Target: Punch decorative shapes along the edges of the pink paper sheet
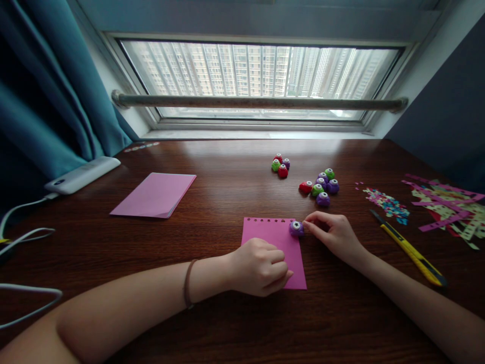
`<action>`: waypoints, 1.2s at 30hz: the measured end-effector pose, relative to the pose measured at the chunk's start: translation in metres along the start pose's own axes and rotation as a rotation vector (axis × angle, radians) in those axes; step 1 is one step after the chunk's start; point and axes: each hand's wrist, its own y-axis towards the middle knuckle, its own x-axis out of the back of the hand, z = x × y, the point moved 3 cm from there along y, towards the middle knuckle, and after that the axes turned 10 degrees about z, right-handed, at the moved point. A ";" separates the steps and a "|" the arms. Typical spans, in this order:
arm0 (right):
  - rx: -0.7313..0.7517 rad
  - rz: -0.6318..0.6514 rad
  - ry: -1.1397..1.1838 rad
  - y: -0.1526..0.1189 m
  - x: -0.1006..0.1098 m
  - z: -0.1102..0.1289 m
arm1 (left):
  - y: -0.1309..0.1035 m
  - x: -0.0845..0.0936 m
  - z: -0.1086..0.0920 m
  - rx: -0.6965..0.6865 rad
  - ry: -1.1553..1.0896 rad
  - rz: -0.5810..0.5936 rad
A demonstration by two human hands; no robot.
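Observation:
A sheet of pink paper [270, 233] lies on the desk, with a row of small star-shaped holes along its far edge. At the right end of that row, a purple craft punch [296, 229] with a star on its white button sits over the paper's edge. My right hand [333, 233] pinches thumb and forefinger together at the punch's right side. Curled into a fist, my left hand [259, 268] rests over the middle of the sheet and covers part of it. Nothing shows in that fist.
Several more punches in red, green and purple [317, 190] stand behind the sheet. To the right are a yellow utility knife [415, 255], paper confetti [390, 205] and punched paper strips [450, 205]. Pink paper [155, 196] and a white power bank [83, 174] with cables lie left.

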 end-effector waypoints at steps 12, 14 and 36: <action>0.011 0.000 -0.003 0.001 0.000 -0.001 | 0.000 0.000 0.000 -0.002 0.005 0.008; 0.008 -0.002 -0.003 0.001 0.000 -0.001 | 0.000 0.000 0.000 -0.002 0.001 0.005; -0.012 0.003 0.020 0.000 0.000 -0.001 | 0.000 0.001 0.001 0.008 -0.019 -0.012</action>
